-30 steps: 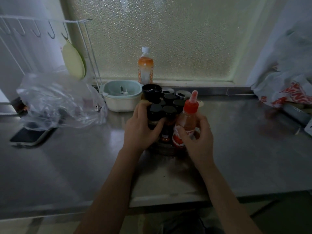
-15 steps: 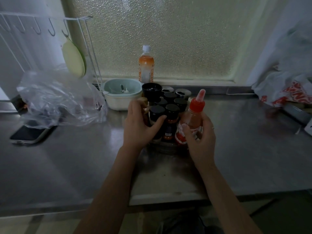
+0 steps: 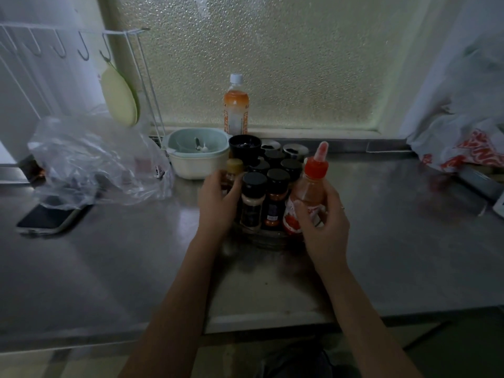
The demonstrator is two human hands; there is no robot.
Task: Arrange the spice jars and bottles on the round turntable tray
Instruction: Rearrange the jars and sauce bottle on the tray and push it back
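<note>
Two hands work at the near side of the turntable tray [image 3: 268, 238], a dark round tray on the steel counter [image 3: 395, 241]. The right hand [image 3: 326, 227] is wrapped around the red-capped sauce bottle [image 3: 306, 197], fingers curled onto its label, at the tray's near right edge; the bottle leans a little, and whether its base is fully on the tray I cannot tell (the hand hides it). The left hand [image 3: 218, 203] is at the tray's near left, fingers closed around a small amber bottle [image 3: 233, 171] with a tan cap.

Between the hands, on the tray's front, stand two black-lidded spice jars [image 3: 253, 199], one pale inside, one reddish. Behind them more black lids crowd the middle, with a black cup [image 3: 245, 148] at the tray's far left.

Beyond the tray, an orange drink bottle [image 3: 236, 110] stands apart by the window, and a pale bowl [image 3: 197, 155] sits to the tray's far left.

Judging by this, the arranging is nearly done: most jars are on, and the two held bottles remain to be settled.
</note>
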